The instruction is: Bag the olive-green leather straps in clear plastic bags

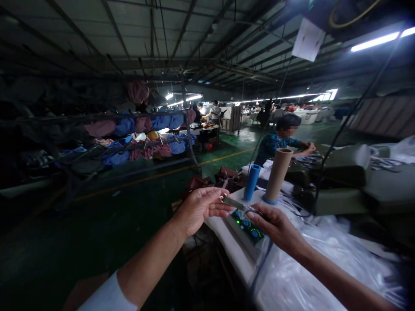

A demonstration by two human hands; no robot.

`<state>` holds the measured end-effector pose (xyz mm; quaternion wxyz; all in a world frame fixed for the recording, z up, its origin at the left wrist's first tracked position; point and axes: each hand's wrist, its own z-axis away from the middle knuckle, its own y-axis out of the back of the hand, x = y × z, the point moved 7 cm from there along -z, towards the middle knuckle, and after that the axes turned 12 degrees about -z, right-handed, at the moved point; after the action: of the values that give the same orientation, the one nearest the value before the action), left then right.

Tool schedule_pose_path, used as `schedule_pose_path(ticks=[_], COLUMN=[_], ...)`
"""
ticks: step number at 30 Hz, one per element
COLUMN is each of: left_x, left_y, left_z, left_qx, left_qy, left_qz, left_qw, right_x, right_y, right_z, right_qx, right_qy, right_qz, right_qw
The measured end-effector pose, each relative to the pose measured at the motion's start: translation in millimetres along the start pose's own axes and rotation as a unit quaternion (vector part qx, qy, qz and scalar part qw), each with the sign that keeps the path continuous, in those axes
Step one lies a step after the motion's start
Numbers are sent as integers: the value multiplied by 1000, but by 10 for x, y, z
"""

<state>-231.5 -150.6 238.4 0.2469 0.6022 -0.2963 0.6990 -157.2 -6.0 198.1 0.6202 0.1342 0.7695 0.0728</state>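
In front of me, my left hand (202, 211) pinches a small gold-coloured metal fitting at one end of a short olive-green strap (234, 202). Its other fingers are stretched out below the strap. My right hand (275, 224) is closed at the strap's opposite end, thumb and fingers pressed together. Something dark and slim shows at its fingertips, too blurred to tell whether it is strap or a tool. Just below both hands lies a control box (248, 229) with blue knobs and lit green dots. A dark cord (261, 265) runs down beneath my right hand.
A blue tube (252, 182) and a taller cardboard tube (278, 175) stand behind the box. Clear plastic wrap (320, 263) covers the right side. A co-worker (275, 138) sits beyond, near olive-green pieces (343, 168). At left stands a rack (191, 142) holding coloured bundles.
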Motion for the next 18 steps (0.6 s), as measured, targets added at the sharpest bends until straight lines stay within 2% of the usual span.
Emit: schedule_pose_path(ticks=[4, 6, 11, 16, 18], left_x=[-31, -37, -107, -221, -290], left_y=[-62, -76, -231, -570, -687], left_z=[-21, -28, -26, 11, 31], left_qx=[7, -11, -154, -291, -311], left_qy=[11, 16, 96, 131, 135], left_qz=[-20, -44, -150, -219, -233], left_qw=[1000, 999, 972, 922, 911], right_x=[-68, -93, -119, -237, -300], right_y=[5, 28, 52, 82, 114], right_z=[32, 49, 88, 104, 113], right_qx=[-9, -11, -80, -131, -132], right_qy=[11, 24, 44, 67, 70], right_qz=[-5, -1, -6, -14, 10], right_qw=[1000, 1000, 996, 989, 989])
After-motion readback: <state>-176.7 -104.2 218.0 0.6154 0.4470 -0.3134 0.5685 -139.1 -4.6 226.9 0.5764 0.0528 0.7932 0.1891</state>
